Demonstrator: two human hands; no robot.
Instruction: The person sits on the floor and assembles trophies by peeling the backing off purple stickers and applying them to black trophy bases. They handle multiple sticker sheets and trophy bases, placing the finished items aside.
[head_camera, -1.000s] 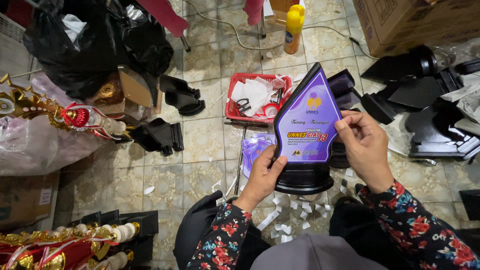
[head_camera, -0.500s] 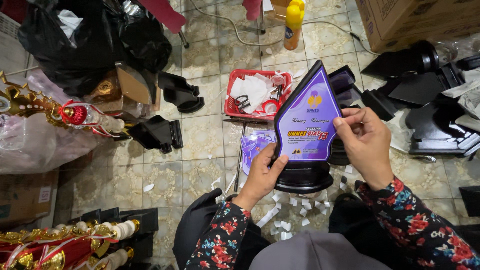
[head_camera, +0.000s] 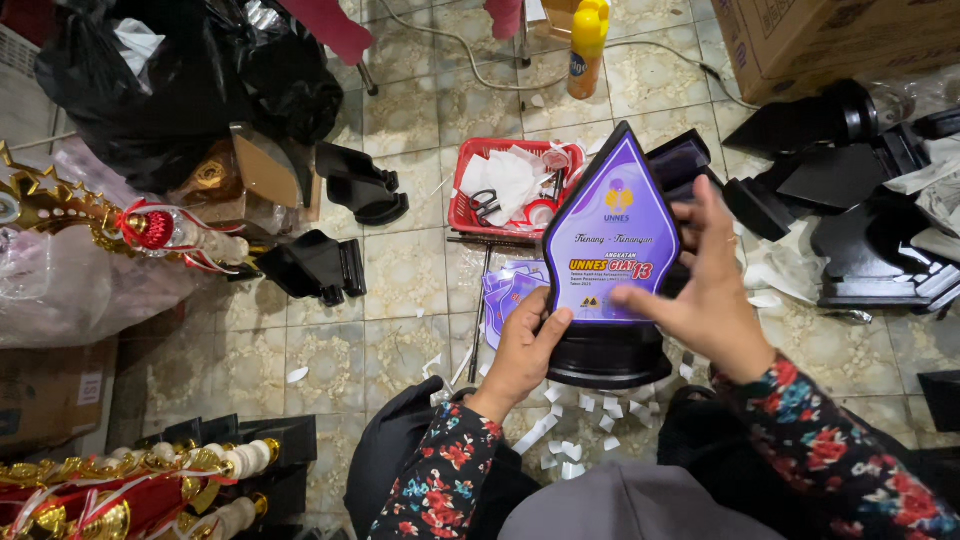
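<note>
I hold a black plaque trophy upright in front of me; its pointed face carries a purple printed panel. My left hand grips the lower left corner and base, thumb on the front. My right hand rests against the right side of the purple panel, fingers spread, forefinger pressing its lower edge. Both sleeves are dark with a floral print. Behind the trophy, loose purple printed panels lie on the tiled floor.
A red basket with scissors, tape and paper sits beyond the trophy. Black trophy bases and stands lie left and right. A yellow bottle, a black bag, gold trophies and white paper scraps surround me.
My right hand has shifted from pinching the panel's right edge to lying flat with its forefinger along the panel's lower edge. The trophy stays in about the same place.
</note>
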